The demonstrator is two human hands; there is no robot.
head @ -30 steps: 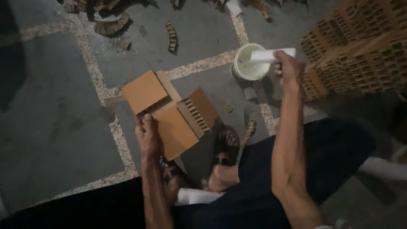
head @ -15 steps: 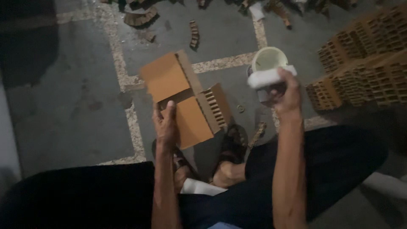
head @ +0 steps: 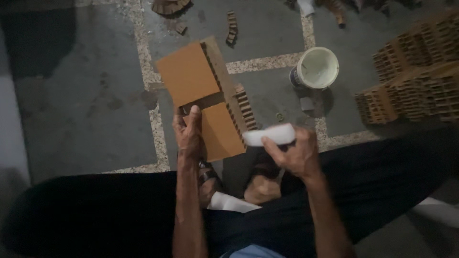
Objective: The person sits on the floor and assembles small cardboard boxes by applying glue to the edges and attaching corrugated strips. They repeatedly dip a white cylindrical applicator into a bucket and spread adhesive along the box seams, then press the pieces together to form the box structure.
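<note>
My left hand grips the near edge of an orange hollow clay brick, holding it tilted above the floor. A second orange brick lies just beyond it, touching it. My right hand is closed around a white oblong block, like a sponge, held to the right of the gripped brick and close to its ribbed side. A white bucket stands on the floor farther off to the right.
Stacks of hollow clay bricks rise at the right. Broken brick pieces lie scattered at the top on the grey tiled floor. My dark-trousered legs and sandalled feet fill the lower view.
My right hand has drawn the white block away from the bucket, down and toward me, to beside the brick. My left hand keeps its grip on the brick.
</note>
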